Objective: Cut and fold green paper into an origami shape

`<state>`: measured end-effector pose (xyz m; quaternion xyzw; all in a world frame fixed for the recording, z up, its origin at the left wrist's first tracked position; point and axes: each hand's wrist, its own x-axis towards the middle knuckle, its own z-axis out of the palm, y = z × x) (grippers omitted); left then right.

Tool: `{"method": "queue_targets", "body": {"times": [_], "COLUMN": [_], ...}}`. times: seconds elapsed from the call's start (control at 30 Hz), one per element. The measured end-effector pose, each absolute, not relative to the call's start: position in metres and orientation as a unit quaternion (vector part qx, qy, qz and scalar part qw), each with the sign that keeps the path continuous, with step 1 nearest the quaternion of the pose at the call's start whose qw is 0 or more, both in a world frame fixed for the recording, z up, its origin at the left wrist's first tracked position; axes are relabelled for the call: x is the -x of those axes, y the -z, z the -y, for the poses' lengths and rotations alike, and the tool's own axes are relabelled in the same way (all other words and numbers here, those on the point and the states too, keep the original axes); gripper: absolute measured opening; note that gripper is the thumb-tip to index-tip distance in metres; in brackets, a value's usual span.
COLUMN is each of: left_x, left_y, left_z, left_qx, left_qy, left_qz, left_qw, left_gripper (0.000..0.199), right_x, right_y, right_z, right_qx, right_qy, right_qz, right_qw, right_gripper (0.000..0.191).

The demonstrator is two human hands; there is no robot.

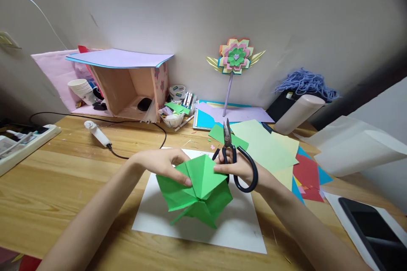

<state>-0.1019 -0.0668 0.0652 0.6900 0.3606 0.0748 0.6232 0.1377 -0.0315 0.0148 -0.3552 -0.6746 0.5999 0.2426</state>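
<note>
A green folded paper (203, 182), creased into several spreading points, is held up over a white sheet (235, 237). My left hand (162, 167) pinches its left side, the thumb lying on top near the centre fold. At its upper right edge, my right hand (237, 165) grips the paper with the thumb in front. Black-handled scissors (227, 135) are also hooked in the right hand's fingers, blades pointing up and away from me. The right hand's other fingers are partly hidden behind the paper and the handles.
Coloured sheets (260, 144) lie right of centre, a phone (375, 228) at lower right. Behind are a paper flower (235, 57), a cardboard box (121, 89) and a bowl of scraps (173, 119). At left lie a white glue gun (98, 134) with a black cord and a power strip (32, 146).
</note>
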Motion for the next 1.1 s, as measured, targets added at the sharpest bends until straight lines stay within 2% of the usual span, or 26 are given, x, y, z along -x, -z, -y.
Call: {"method": "queue_targets", "body": {"times": [0.1,0.2,0.3,0.4,0.47,0.53,0.6,0.7,0.87,0.97,1.1], "left_x": [0.105,0.107,0.103,0.09,0.077,0.062,0.049,0.035,0.032,0.035,0.035], "left_y": [-0.059,-0.05,-0.043,-0.044,-0.048,-0.049,-0.043,-0.027,-0.012,-0.015,-0.016], "left_z": [0.061,0.052,0.047,0.055,0.068,0.08,0.088,0.087,0.077,0.076,0.077], "left_qx": [-0.674,-0.663,-0.624,-0.582,-0.589,-0.594,-0.565,-0.509,-0.449,-0.452,-0.458], "left_qy": [-0.11,-0.234,-0.388,-0.47,-0.439,-0.367,-0.326,-0.316,-0.408,-0.431,-0.438], "left_qz": [-0.412,-0.488,-0.559,-0.602,-0.592,-0.557,-0.533,-0.527,-0.527,-0.56,-0.551], "left_qw": [0.603,0.517,0.384,0.279,0.331,0.45,0.539,0.603,0.595,0.544,0.543], "left_gripper": [0.022,0.026,0.032,0.027,0.031,0.046,0.046,0.047,0.041,0.038,0.035], "right_x": [-0.138,-0.138,-0.136,-0.132,-0.13,-0.127,-0.123,-0.117,-0.111,-0.109,-0.106], "right_y": [-0.019,-0.017,-0.008,-0.001,0.002,0.002,0.003,0.003,-0.002,-0.005,-0.003], "right_z": [0.034,0.032,0.027,0.023,0.022,0.023,0.025,0.031,0.042,0.048,0.053], "right_qx": [0.386,0.415,0.437,0.45,0.453,0.451,0.429,0.373,0.355,0.345,0.319], "right_qy": [-0.571,-0.558,-0.56,-0.57,-0.571,-0.573,-0.59,-0.625,-0.633,-0.633,-0.645], "right_qz": [0.683,0.664,0.615,0.521,0.445,0.383,0.355,0.364,0.397,0.408,0.435], "right_qw": [0.241,0.275,0.344,0.449,0.521,0.567,0.585,0.581,0.562,0.56,0.541], "right_gripper": [0.035,0.037,0.04,0.041,0.042,0.042,0.038,0.026,0.022,0.027,0.021]}}
